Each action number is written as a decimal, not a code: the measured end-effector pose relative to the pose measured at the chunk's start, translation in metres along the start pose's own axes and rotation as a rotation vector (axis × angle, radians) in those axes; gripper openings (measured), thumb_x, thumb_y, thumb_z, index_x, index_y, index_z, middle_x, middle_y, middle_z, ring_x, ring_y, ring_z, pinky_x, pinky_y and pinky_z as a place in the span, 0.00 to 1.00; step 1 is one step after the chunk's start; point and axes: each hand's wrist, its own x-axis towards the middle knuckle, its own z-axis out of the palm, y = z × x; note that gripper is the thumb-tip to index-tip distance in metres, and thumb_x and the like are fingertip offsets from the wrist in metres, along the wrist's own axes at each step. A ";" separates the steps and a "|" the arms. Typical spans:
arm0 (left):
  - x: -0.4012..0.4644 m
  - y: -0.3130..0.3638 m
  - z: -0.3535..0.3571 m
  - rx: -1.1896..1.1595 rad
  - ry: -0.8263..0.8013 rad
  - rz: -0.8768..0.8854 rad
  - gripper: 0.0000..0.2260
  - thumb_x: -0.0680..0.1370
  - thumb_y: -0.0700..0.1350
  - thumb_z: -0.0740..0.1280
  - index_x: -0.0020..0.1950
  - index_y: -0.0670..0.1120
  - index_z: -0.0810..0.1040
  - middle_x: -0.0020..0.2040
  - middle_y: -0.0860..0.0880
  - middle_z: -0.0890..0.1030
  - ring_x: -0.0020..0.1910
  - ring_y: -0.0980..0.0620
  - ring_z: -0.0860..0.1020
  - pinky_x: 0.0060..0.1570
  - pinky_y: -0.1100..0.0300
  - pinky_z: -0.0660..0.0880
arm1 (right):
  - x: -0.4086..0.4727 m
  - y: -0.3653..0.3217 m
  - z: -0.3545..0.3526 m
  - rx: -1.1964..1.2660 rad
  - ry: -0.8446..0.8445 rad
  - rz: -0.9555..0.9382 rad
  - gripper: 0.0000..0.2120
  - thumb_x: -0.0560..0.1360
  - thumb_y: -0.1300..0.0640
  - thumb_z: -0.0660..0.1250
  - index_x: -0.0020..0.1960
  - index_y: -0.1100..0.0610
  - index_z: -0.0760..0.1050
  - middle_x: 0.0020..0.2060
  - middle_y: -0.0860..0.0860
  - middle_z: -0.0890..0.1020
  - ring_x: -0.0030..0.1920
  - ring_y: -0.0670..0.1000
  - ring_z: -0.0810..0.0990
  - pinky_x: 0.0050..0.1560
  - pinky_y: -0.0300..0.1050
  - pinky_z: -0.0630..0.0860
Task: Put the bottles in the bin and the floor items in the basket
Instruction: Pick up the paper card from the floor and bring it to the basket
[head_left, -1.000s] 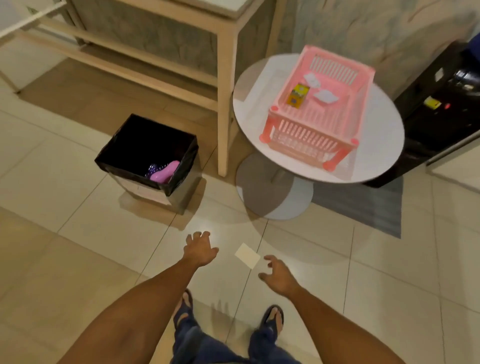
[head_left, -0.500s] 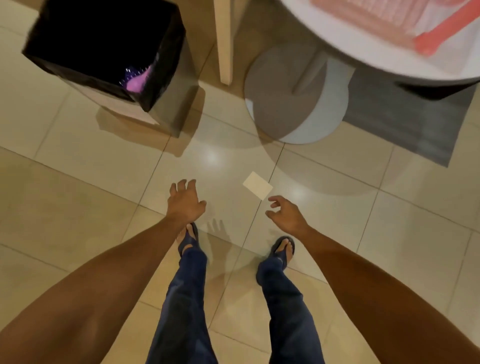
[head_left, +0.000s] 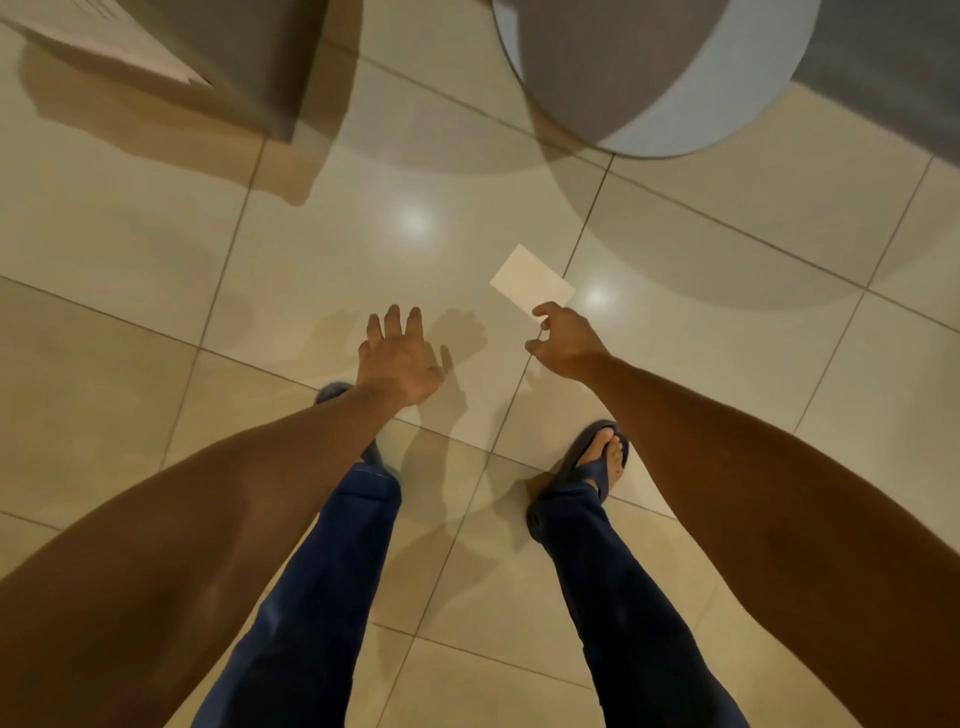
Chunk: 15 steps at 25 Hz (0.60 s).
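A small white card (head_left: 530, 278) lies flat on the tiled floor in front of my feet. My right hand (head_left: 566, 338) hovers just below the card's near corner, its thumb and forefinger apart and curled toward it, holding nothing. My left hand (head_left: 399, 357) is spread open over the floor to the left of the card, palm down, empty. The bin shows only as its lower side wall (head_left: 249, 57) at the top left. The basket is out of view.
The round white base of the table (head_left: 691, 119) sits on the floor at the top right, with a grey rug (head_left: 893, 83) beside it. My legs in blue trousers and dark sandals (head_left: 592, 467) stand just behind the card.
The view has dropped closer to the floor, so the bin's opening and the basket have left the frame. My right hand has come up to the card's near corner.
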 end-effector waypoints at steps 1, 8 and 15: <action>0.017 -0.005 0.011 0.019 -0.008 -0.003 0.39 0.79 0.53 0.66 0.82 0.46 0.46 0.82 0.42 0.46 0.80 0.36 0.45 0.76 0.42 0.56 | 0.019 0.006 0.007 -0.020 0.012 0.007 0.28 0.77 0.54 0.70 0.75 0.55 0.67 0.68 0.57 0.75 0.67 0.58 0.75 0.66 0.52 0.75; 0.119 -0.006 0.059 0.079 -0.125 0.004 0.60 0.67 0.66 0.75 0.81 0.48 0.36 0.82 0.43 0.38 0.80 0.37 0.38 0.77 0.40 0.47 | 0.123 0.042 0.031 -0.134 0.046 0.084 0.32 0.75 0.55 0.70 0.76 0.55 0.63 0.69 0.59 0.68 0.67 0.62 0.73 0.66 0.52 0.74; 0.193 -0.005 0.098 0.236 -0.049 0.056 0.66 0.62 0.71 0.75 0.79 0.48 0.31 0.80 0.39 0.34 0.78 0.32 0.37 0.75 0.35 0.45 | 0.197 0.054 0.046 -0.223 0.226 -0.047 0.36 0.72 0.49 0.75 0.75 0.56 0.64 0.68 0.58 0.69 0.69 0.60 0.70 0.64 0.54 0.74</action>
